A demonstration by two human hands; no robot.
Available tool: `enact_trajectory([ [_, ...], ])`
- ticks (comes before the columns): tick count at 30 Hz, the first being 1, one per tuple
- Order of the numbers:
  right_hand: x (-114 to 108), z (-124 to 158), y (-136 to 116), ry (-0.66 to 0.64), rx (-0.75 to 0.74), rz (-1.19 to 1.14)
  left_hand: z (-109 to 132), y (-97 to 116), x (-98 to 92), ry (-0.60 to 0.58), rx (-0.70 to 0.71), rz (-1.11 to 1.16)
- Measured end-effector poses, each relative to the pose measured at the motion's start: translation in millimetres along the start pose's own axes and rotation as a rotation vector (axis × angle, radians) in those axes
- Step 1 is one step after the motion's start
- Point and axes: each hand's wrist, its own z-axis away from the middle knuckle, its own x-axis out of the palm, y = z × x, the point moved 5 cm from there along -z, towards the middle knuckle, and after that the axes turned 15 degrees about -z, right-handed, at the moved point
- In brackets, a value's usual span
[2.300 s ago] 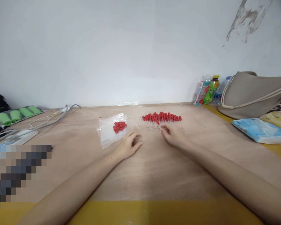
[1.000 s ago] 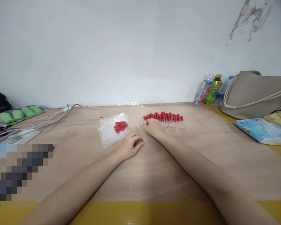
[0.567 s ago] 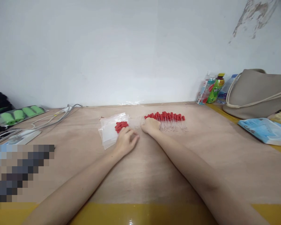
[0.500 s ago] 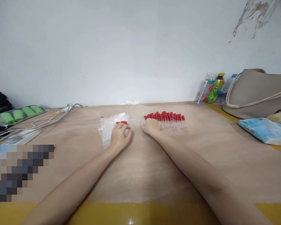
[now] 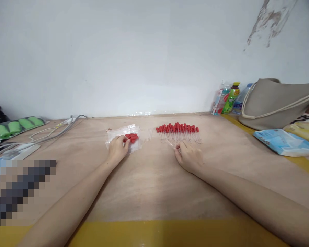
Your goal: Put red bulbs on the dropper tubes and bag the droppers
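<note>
Red caps (image 5: pixel 134 137) piled on clear plastic bags (image 5: pixel 136 147), center-left of frame. Left hand (image 5: pixel 117 149) at pile's left edge, fingertips touching caps; can't tell if pinched on one. Right hand (image 5: pixel 189 157), right of center: thumb and index together on thin clear tube (image 5: pixel 171 144). Red-capped tubes (image 5: pixel 179 128) rowed just above it; loose clear tubes (image 5: pixel 148 134) mid-frame. Bottles (image 5: pixel 231 99) upper right.

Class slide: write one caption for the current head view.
Left hand at loose red caps; right hand holding a clear tube near the red-capped tubes.
</note>
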Motion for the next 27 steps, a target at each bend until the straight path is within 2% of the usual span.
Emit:
enact_trajectory([
  [3,-7.9,8.9,11.3,0.059,-0.042,-0.028,-0.7,-0.5,-2.2,0.047,0.007,0.033],
  [5,-8.8,10.3,14.4,0.077,-0.061,-0.057,-0.1,1.1,-8.0,0.124,0.0,0.063],
  [7,-7.1,9.4,14.3,0.082,-0.095,-0.107,3.2,8.2,-17.6,0.221,0.021,0.098],
  [9,-3.8,7.6,13.8,0.069,-0.116,-0.174,9.9,23.2,-27.0,0.27,0.103,0.135],
  [12,1.6,5.4,15.2,0.006,-0.108,-0.286,25.2,56.2,-33.0,0.188,0.323,0.17],
  [14,3.2,4.9,15.7,-0.026,-0.122,-0.358,37.1,77.2,-30.3,0.085,0.465,0.132],
  [16,3.1,4.6,15.7,-0.038,-0.152,-0.398,46.3,90.9,-24.2,-0.015,0.537,0.129],
  [19,3.3,4.3,15.2,-0.057,-0.192,-0.4,51.1,98.8,-16.7,-0.086,0.552,0.235],
  [23,3.6,3.2,11.3,-0.073,-0.205,-0.395,47.4,98.6,-11.5,-0.159,0.515,0.381],
  [27,3.3,1.9,-0.4,-0.083,-0.193,-0.421,46.1,100.1,-12.7,-0.17,0.498,0.418],
])
